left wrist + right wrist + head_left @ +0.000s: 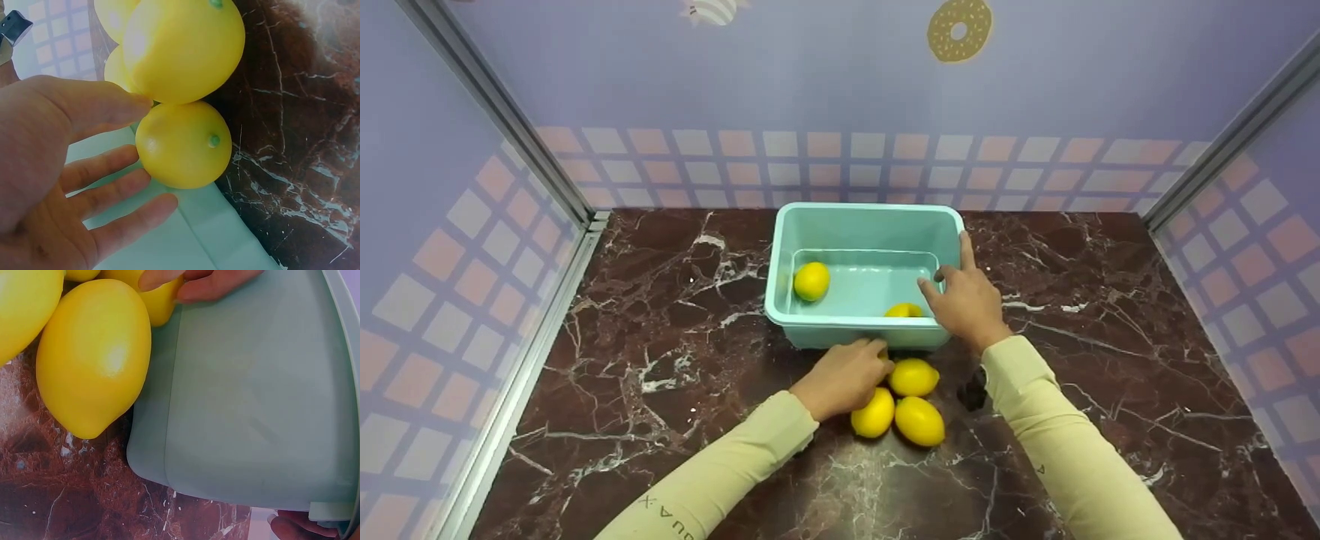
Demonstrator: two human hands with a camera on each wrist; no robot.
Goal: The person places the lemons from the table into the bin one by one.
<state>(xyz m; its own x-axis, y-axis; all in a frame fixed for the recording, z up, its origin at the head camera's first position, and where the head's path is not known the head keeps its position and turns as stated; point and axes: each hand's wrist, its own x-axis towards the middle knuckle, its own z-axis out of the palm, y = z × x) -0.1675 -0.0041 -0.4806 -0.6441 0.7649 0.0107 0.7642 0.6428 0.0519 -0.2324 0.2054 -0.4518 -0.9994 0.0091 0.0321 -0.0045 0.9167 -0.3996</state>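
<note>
The left hand (pixel 842 380), fingers loosely extended, is touching a lemon (pixel 183 147) beside the turquoise bin (pixel 817 335), mostly hiding it from the head view; the left wrist view is revealing its green tip (pixel 214 140). The right hand (pixel 969 300), splayed, is straddling the bin's right rim (pixel 958 219).

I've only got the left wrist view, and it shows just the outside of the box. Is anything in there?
Observer: Yes, the head view shows a left lemon and a right lemon inside the box.
Operator: Are those two touching?
Observer: No, there's a clear gap between them.
Operator: And where's the right hand?
Observer: The right hand is at the right side of the box.
</note>
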